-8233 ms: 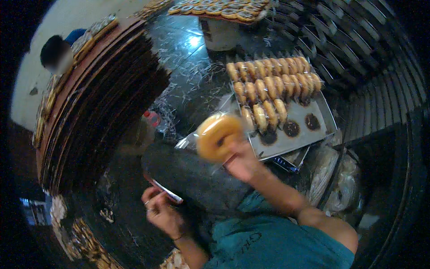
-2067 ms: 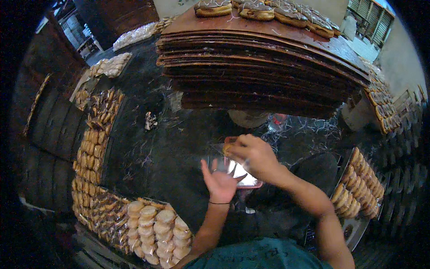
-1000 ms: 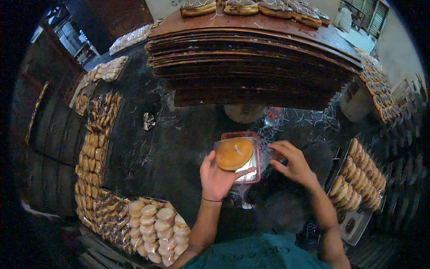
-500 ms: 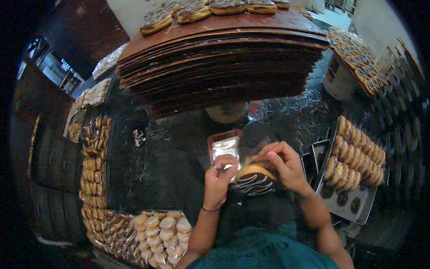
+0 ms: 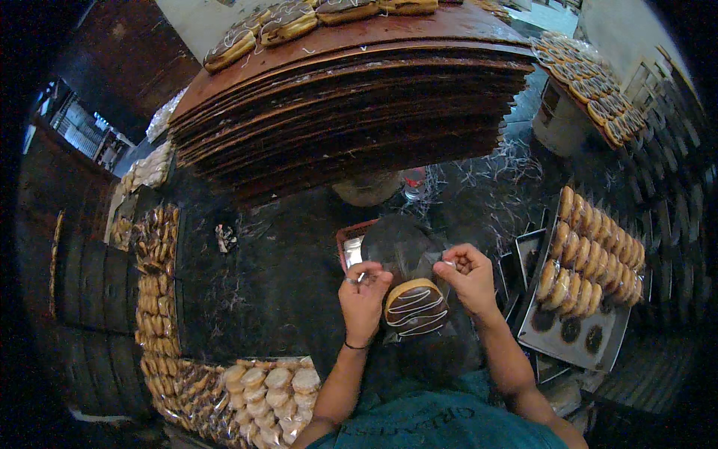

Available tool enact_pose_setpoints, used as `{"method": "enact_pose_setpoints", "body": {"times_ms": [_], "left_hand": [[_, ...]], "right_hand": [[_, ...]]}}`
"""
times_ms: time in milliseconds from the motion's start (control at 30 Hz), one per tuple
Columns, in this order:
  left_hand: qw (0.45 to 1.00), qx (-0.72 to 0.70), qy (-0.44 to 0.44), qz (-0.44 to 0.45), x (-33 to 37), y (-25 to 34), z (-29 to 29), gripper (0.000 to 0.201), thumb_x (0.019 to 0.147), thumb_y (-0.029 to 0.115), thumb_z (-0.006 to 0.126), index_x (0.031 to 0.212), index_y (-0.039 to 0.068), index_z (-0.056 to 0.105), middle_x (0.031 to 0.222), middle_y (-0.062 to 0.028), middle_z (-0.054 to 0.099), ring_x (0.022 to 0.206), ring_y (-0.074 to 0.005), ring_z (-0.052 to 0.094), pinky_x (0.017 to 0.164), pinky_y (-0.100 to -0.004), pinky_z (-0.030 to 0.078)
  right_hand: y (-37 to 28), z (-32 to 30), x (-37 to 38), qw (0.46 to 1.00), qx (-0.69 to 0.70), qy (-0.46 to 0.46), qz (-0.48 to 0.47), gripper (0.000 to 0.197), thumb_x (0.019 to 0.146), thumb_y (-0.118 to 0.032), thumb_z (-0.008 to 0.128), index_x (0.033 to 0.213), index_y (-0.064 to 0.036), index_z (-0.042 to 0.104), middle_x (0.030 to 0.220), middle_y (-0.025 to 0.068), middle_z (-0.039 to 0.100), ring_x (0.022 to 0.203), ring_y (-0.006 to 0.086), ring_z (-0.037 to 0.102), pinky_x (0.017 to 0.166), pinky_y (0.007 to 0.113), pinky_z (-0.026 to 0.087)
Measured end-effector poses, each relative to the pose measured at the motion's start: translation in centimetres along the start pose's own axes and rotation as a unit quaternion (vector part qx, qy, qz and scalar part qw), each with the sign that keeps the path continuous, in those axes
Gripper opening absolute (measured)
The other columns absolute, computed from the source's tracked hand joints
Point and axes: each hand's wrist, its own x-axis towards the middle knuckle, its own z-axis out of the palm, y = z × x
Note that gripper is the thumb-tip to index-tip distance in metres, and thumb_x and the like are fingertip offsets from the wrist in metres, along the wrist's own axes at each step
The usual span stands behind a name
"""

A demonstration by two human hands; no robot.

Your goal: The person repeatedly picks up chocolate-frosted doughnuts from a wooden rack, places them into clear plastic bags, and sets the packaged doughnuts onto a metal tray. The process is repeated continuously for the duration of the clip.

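A round doughnut [image 5: 416, 308] with chocolate icing and white zigzag lines hangs between my hands, inside a clear plastic bag [image 5: 411, 263]. My left hand [image 5: 363, 299] is closed in a pinch at the bag's left edge, its fingers near the doughnut's side. On the other side, my right hand [image 5: 469, 278] pinches the bag's upper right corner between thumb and fingers. The bag is so transparent that its outline is hard to follow. Just beyond my left hand sits a red tray [image 5: 348, 241] with shiny clear bags in it, partly hidden.
Ahead rises a tall stack of brown boards [image 5: 351, 112] topped with iced pastries [image 5: 288, 26]. To the right, a metal tray [image 5: 572, 340] carries rows of doughnuts [image 5: 591, 251]. Bagged pastries [image 5: 269, 400] line the left and lower left. A bucket [image 5: 559, 120] stands far right beneath more iced doughnuts [image 5: 598, 90].
My right hand has drawn away from the doughnut to the bag's upper right. The doughnut now hangs level with its iced face showing fully, and my hands are farther apart.
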Motion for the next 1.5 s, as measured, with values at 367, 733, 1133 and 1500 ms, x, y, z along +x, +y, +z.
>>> {"method": "enact_pose_setpoints", "body": {"times_ms": [367,733,1133,1500], "left_hand": [[0.997,0.074,0.007,0.018,-0.7,3.4,-1.7,0.009,0.075,0.004,0.070,0.074,-0.002,0.064,0.112,-0.0052,0.049,0.099,-0.0145,0.049,0.082,-0.0265,0.042],[0.981,0.073,0.172,0.058,-2.3,-4.2,-1.3,0.027,0.088,0.011,0.057,0.066,0.008,0.044,0.076,0.0035,0.047,0.066,-0.0053,0.040,0.061,-0.0187,0.033],[0.985,-0.152,0.009,-0.086,-4.4,-2.5,0.2,0.028,0.094,0.021,0.048,0.115,0.002,0.047,0.110,-0.0081,0.054,0.100,-0.0166,0.053,0.086,-0.0312,0.044],[0.999,-0.051,-0.018,0.002,-3.8,1.7,-2.5,0.025,0.093,0.020,0.046,0.109,0.002,0.050,0.101,-0.0084,0.055,0.093,-0.0192,0.054,0.081,-0.0329,0.045]], "right_hand": [[-3.1,-0.8,-0.7,0.981,-0.136,-0.068,-0.119,0.016,0.080,-0.018,0.066,0.086,-0.0031,0.069,0.077,0.0009,0.042,0.076,0.0122,0.041,0.068,0.024,0.035],[3.1,2.3,-2.9,0.934,-0.273,0.116,-0.201,0.017,0.079,-0.007,0.059,0.065,0.0005,0.055,0.080,0.0104,0.048,0.080,0.0256,0.043,0.072,0.034,0.036],[4.2,-0.7,-4.5,0.943,0.309,-0.122,-0.017,0.074,0.074,-0.047,0.067,0.127,-0.0006,0.044,0.124,0.0113,0.047,0.118,0.0236,0.043,0.104,0.035,0.026],[1.4,-15.5,-12.9,0.839,0.386,0.294,-0.246,0.057,0.075,-0.018,0.069,0.124,-0.0066,0.045,0.120,0.0071,0.052,0.111,0.0224,0.051,0.098,0.037,0.040]]}}
